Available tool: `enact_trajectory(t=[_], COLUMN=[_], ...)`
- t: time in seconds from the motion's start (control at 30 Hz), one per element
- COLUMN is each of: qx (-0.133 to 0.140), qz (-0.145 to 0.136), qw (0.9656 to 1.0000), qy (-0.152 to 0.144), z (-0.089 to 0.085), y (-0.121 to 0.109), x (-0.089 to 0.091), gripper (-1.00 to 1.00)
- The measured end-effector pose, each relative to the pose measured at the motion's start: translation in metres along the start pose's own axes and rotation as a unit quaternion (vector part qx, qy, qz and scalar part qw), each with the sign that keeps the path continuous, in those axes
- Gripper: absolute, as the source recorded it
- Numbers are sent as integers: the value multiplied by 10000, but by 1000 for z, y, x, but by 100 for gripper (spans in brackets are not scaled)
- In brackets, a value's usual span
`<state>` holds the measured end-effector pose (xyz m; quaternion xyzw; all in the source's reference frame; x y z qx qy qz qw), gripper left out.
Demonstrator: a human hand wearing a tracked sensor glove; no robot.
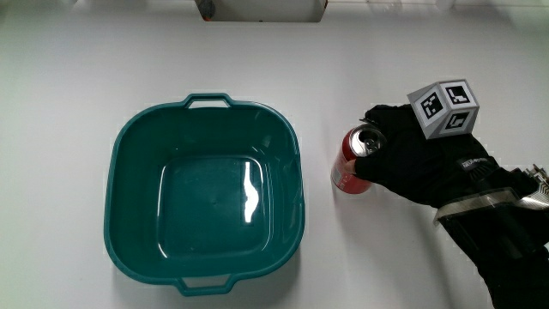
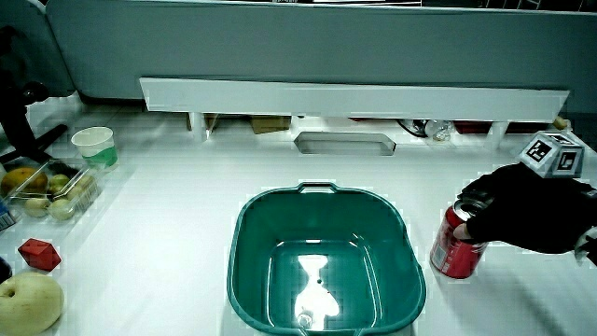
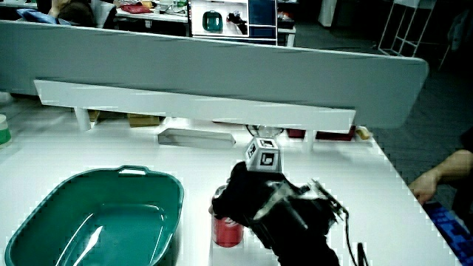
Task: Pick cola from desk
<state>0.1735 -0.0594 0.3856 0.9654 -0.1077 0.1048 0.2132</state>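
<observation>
A red cola can [image 1: 350, 165] with a silver top stands upright on the white table, close beside the teal basin [image 1: 111, 172]. The gloved hand [image 1: 386, 154], carrying the patterned cube [image 1: 444, 107], wraps its fingers [image 1: 377, 116] around the can's upper part, with the thumb low against its side. The can's base looks to rest on the table. Both side views show the same hold: the can [image 2: 452, 257] in the hand [image 2: 518, 219], and the can [image 3: 228, 230] half hidden under the hand [image 3: 255, 196]. The basin [image 2: 238, 233] [image 3: 74, 181] holds nothing.
In a side view, a green cup [image 2: 95, 147], a clear box of fruit [image 2: 47, 191], a small red block [image 2: 39, 252] and a pale round fruit [image 2: 30, 303] lie at the table's edge away from the can. A white shelf [image 2: 354, 98] runs along the partition.
</observation>
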Motion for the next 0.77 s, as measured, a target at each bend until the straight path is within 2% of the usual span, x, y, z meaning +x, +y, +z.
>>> enact_trajectory(t=[0.17, 0.27, 0.4, 0.47, 0.5, 0.53, 0.57, 0.63, 0.67, 0.7, 0.73, 0.77], qx=[-40, 58, 203, 414, 446, 595, 530, 648, 760, 733, 826, 803], qz=[20, 26, 124, 178, 217, 295, 333, 421, 428, 523, 588, 648], qw=[10000, 10000, 9996, 9990, 9987, 9978, 9980, 9969, 9961, 9956, 9945, 9938], qy=[-3, 2, 170, 30, 102, -86, 86, 173, 119, 251, 248, 411], z=[-1, 4, 18, 24, 30, 36, 41, 51, 55, 61, 65, 67], y=[-2, -3, -7, -8, -9, -10, -10, -13, -13, -14, -16, -16], x=[-1, -1, -5, -6, -9, -13, -15, -21, -23, -28, -32, -35], gripper=[100, 100, 100, 100, 100, 100, 100, 100, 100, 100, 100, 100])
